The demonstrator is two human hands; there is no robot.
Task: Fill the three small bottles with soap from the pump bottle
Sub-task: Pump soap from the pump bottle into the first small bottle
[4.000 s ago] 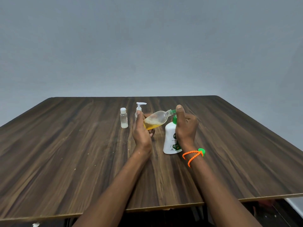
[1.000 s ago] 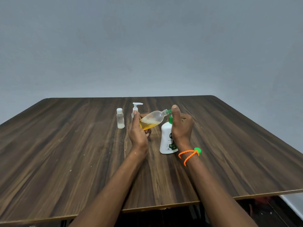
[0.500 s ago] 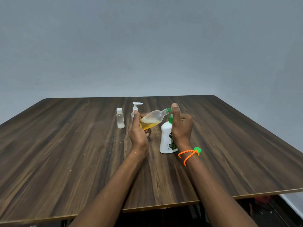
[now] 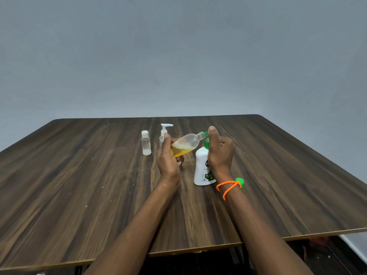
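1. Left hand (image 4: 167,161), frame centre: fingers curled round the base of a clear small bottle (image 4: 184,144), held tilted, mouth pointing right and up.
2. That bottle is partly filled with amber soap, foam on top; its mouth meets the green nozzle (image 4: 204,133) of the white pump bottle (image 4: 202,169).
3. Right hand (image 4: 220,153) wraps the pump bottle's top, thumb up on the pump head; its other fingers are curled, mostly hidden.
4. Pump bottle stands upright on the wooden table (image 4: 79,185), just right of centre.
5. Behind the left hand: small pump-top bottle (image 4: 164,132); left of it, capped small bottle (image 4: 146,142), nearly empty.
6. Orange-green band (image 4: 230,186) on right wrist.
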